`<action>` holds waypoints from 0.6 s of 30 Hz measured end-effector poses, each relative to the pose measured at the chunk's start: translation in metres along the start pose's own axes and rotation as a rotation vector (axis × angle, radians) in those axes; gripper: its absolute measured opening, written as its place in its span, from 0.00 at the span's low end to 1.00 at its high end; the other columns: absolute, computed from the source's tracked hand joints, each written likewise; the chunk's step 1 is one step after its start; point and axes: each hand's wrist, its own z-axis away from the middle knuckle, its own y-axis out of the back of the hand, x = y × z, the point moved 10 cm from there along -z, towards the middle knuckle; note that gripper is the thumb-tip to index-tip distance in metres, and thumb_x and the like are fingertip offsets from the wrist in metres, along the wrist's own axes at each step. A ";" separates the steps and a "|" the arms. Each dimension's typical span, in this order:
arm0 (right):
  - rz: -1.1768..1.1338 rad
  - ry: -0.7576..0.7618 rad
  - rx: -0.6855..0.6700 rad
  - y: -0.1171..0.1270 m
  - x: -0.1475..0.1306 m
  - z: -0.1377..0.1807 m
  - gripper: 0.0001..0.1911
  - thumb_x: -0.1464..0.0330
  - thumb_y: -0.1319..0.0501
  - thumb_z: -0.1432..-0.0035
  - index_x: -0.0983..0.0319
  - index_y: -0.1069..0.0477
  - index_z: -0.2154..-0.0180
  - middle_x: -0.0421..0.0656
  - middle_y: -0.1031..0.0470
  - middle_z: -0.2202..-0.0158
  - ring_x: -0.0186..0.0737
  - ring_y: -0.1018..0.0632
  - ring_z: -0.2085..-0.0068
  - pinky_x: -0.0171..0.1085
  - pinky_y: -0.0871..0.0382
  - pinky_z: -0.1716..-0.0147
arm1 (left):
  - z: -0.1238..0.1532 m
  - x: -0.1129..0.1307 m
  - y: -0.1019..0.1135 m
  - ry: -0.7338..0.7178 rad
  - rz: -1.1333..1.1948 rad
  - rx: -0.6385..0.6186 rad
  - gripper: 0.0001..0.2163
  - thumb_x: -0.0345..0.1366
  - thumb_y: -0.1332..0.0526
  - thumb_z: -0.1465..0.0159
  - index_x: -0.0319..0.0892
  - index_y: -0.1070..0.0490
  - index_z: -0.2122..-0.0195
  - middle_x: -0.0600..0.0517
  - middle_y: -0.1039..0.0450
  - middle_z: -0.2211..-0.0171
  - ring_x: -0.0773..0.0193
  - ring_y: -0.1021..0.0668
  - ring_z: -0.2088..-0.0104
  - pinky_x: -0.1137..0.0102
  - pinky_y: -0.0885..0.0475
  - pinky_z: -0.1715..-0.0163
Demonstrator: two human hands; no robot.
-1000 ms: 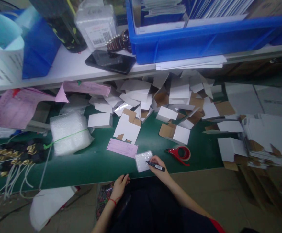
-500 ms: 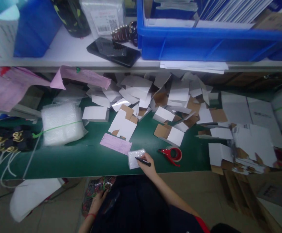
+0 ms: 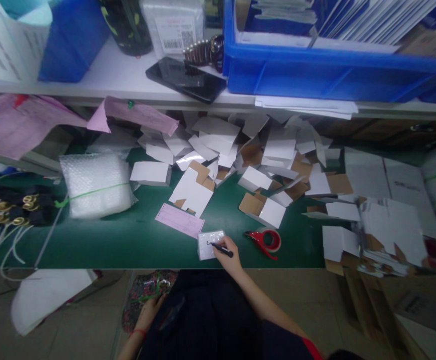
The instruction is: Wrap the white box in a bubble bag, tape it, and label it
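Note:
My right hand (image 3: 226,252) is closed around a black marker pen (image 3: 223,249). The pen's tip touches a small white packet (image 3: 205,252) at the table's front edge, and a short dark stroke shows on its top. Just behind the packet is a printed pink slip (image 3: 179,220). Below the table edge, my left hand (image 3: 150,310) rests against my dark clothing, fingers loosely stretched out. It lies beside a clear bag (image 3: 146,292) of small multicoloured pieces; whether it touches the bag is hard to see.
Right of my hand lies a red tape dispenser (image 3: 266,241). Small white cartons (image 3: 266,210) are heaped behind, with flattened ones (image 3: 386,230) at right. A bubble-wrap stack (image 3: 99,187) and black parts with white cables (image 3: 15,210) sit left. The shelf holds a phone (image 3: 185,80) and blue bin (image 3: 315,75).
A dark pen stroke now shows on the white packet, and the pen tip has shifted slightly right. The camera view has tilted a little. My left hand stays by the bag.

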 end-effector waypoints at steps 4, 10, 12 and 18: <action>0.008 -0.003 0.018 -0.002 0.005 -0.001 0.19 0.56 0.35 0.33 0.63 0.33 0.68 0.38 0.33 0.70 0.36 0.29 0.70 0.35 0.32 0.70 | 0.003 0.001 -0.003 0.023 0.012 -0.056 0.11 0.40 0.40 0.29 0.38 0.24 0.60 0.49 0.19 0.59 0.57 0.20 0.51 0.57 0.28 0.44; 0.005 -0.004 -0.013 -0.006 0.004 0.003 0.21 0.54 0.34 0.34 0.63 0.34 0.71 0.36 0.34 0.73 0.35 0.31 0.73 0.33 0.34 0.73 | 0.002 -0.002 -0.006 0.042 0.006 -0.054 0.11 0.41 0.40 0.29 0.38 0.24 0.59 0.49 0.19 0.58 0.57 0.19 0.51 0.56 0.28 0.44; 0.007 -0.009 -0.006 -0.002 0.005 0.003 0.21 0.54 0.34 0.34 0.63 0.34 0.71 0.36 0.34 0.73 0.35 0.30 0.73 0.33 0.33 0.73 | 0.001 -0.003 -0.007 0.046 0.001 -0.043 0.11 0.41 0.40 0.29 0.38 0.24 0.58 0.48 0.20 0.57 0.57 0.20 0.50 0.56 0.28 0.44; 0.015 -0.029 0.046 0.009 0.009 -0.002 0.19 0.55 0.35 0.33 0.63 0.33 0.68 0.38 0.32 0.70 0.36 0.28 0.71 0.35 0.31 0.70 | -0.003 -0.005 -0.010 0.049 -0.018 -0.037 0.10 0.39 0.40 0.29 0.38 0.24 0.56 0.48 0.21 0.55 0.56 0.21 0.49 0.55 0.28 0.43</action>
